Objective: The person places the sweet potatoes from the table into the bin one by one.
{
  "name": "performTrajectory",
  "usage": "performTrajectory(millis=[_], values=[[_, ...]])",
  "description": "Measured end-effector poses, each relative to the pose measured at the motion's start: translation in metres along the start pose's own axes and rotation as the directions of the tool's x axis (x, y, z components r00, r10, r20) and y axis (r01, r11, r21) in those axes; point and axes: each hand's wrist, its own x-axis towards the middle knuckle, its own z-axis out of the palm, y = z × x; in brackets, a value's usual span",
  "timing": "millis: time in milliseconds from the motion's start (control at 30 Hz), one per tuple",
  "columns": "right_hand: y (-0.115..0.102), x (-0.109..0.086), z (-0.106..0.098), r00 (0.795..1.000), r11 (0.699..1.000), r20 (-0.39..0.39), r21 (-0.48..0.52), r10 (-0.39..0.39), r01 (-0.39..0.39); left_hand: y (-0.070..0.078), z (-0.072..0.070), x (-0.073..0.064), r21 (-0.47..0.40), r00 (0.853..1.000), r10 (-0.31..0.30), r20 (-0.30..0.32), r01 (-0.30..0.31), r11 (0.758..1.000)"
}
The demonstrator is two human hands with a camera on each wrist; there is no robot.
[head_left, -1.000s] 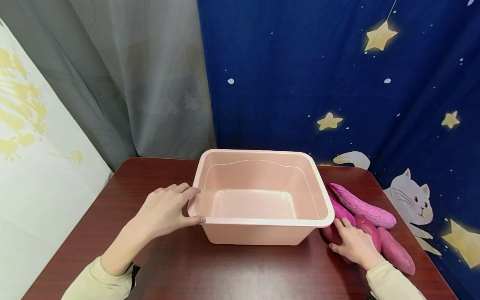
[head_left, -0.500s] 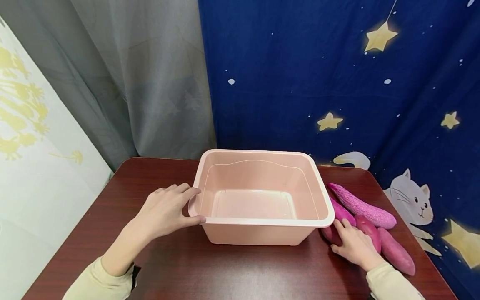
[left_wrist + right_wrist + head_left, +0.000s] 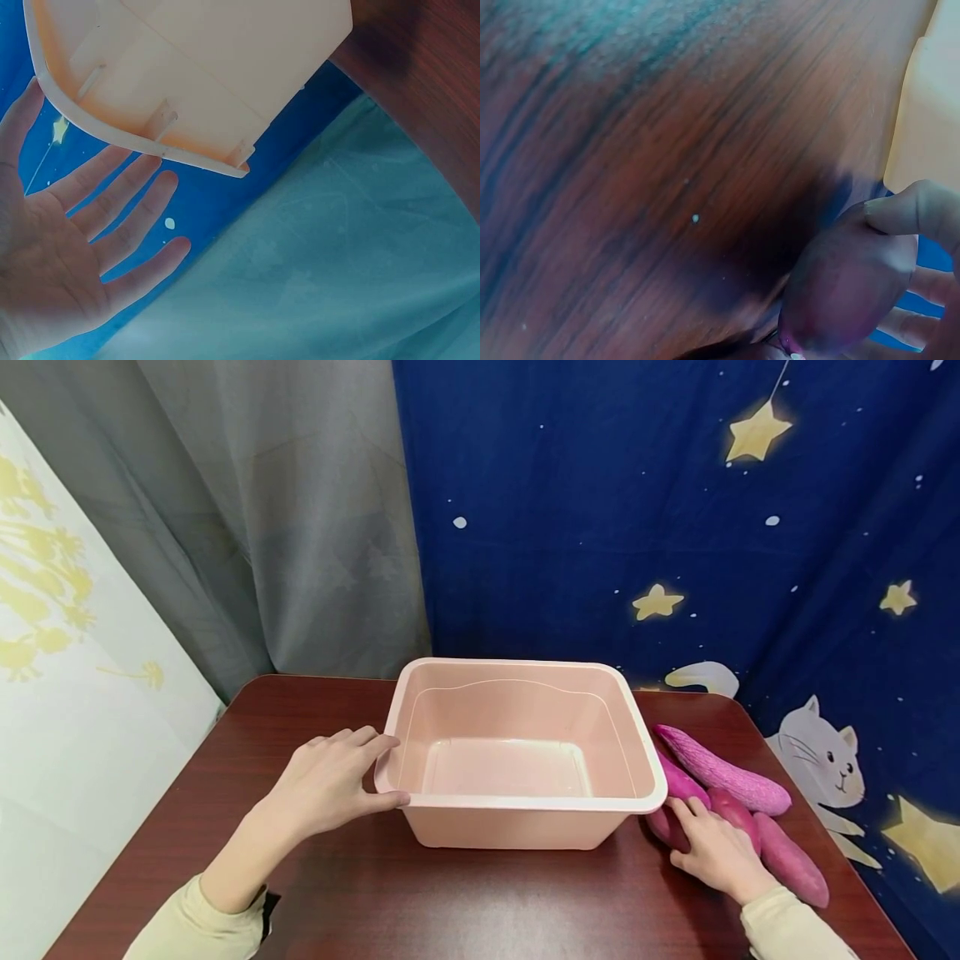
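Observation:
A pale pink plastic basin (image 3: 517,828) stands in the middle of the table, with nothing inside it. My left hand (image 3: 322,785) touches its left rim, thumb at the front corner and fingers at the side. In the left wrist view, the fingers of this left hand (image 3: 82,255) spread nearly straight under the basin's rim (image 3: 112,137). To the right of the basin, my right hand (image 3: 716,852) grips a reddish-purple sweet potato (image 3: 665,831). The right wrist view has the thumb against the sweet potato (image 3: 840,292), with the fingers partly hidden behind it.
Around the right hand lie a bright magenta vegetable (image 3: 681,783), a long speckled pink-purple one (image 3: 723,768) and two more reddish-purple sweet potatoes (image 3: 795,862). A dark reddish wooden table (image 3: 480,902) carries everything, backed by a grey curtain (image 3: 330,527) and a blue star-patterned one (image 3: 540,577).
My right hand has shifted slightly to the right, its thumb drawing nearer the fingers at the sweet potato. The left hand and basin have stayed in place.

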Motion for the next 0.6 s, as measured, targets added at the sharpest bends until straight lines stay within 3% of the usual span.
performTrajectory(millis=[333,600], values=[[0.005,-0.004,-0.008,0.999,0.999,0.050,-0.030,0.022,-0.020,0.000,0.000,-0.001,-0.005,1.000,0.001,0.001,-0.001,1.000],[0.008,-0.008,-0.016,0.999,0.998,0.035,-0.053,0.021,-0.020,0.001,-0.001,0.000,-0.005,1.000,-0.001,0.001,0.001,1.000]])
